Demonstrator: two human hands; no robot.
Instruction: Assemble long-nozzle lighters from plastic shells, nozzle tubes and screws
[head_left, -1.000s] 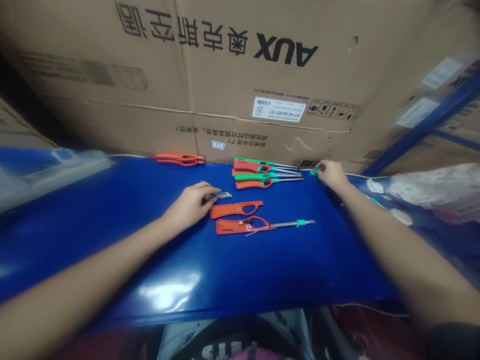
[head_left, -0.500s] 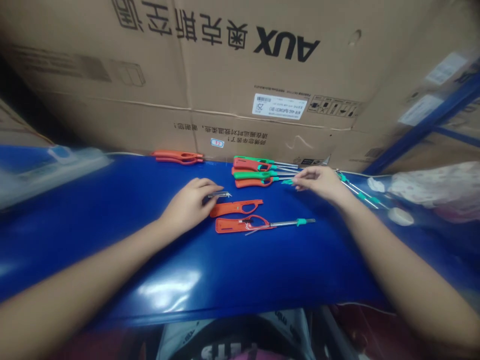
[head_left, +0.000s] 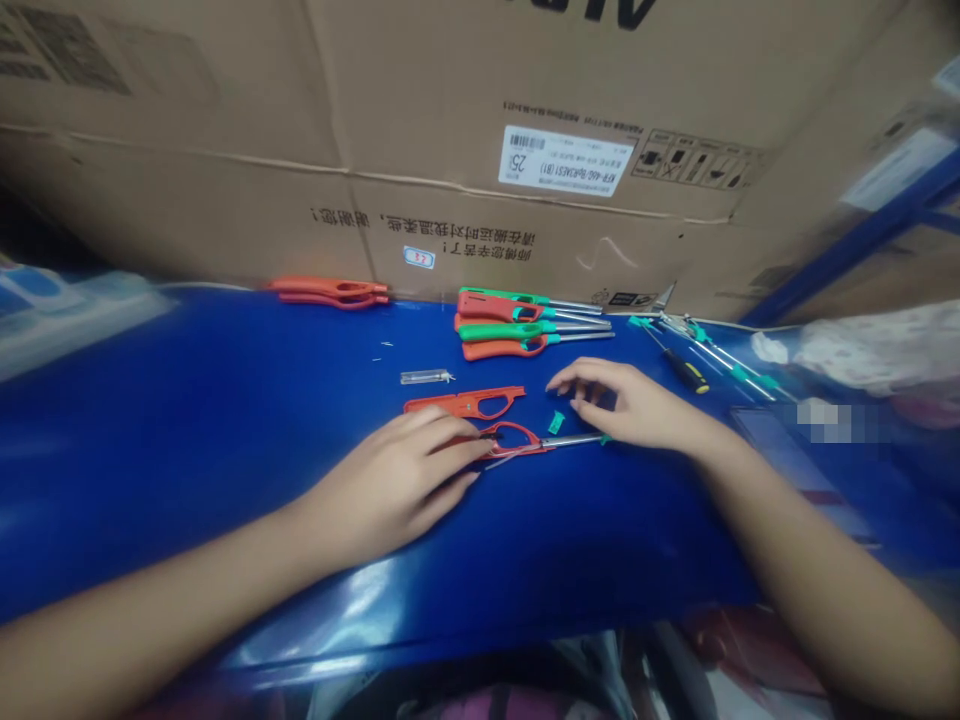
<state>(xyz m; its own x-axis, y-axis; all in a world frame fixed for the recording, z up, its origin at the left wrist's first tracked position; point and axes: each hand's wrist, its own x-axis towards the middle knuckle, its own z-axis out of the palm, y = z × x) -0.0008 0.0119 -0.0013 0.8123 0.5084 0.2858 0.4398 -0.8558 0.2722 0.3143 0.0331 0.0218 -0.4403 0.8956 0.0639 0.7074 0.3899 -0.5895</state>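
My left hand (head_left: pixel 409 478) lies over the handle of an opened orange gas lighter (head_left: pixel 529 449), its fingers closed on the part beside the finger loop. The lighter's metal rod points right, and thin wires show near the loop. My right hand (head_left: pixel 630 402) hovers above the rod, fingers curved and apart, holding nothing. Just below its fingertips a small green plastic piece (head_left: pixel 556 423) rests on the table. A loose orange shell half (head_left: pixel 469 403) lies directly behind the opened lighter. Behind that is a small clear fuel tank (head_left: pixel 425 377).
Several green and orange lighters (head_left: pixel 502 328) lie stacked at the back of the blue table (head_left: pixel 600 550). Orange shells (head_left: pixel 330 292) are at back left. To the right are metal rods with green parts (head_left: pixel 739 372) and a screwdriver (head_left: pixel 686 371). A cardboard box (head_left: pixel 420 120) stands behind.
My left hand has put down the clear tank and moved onto the opened lighter. My right hand has come nearer and let go of the small green piece.
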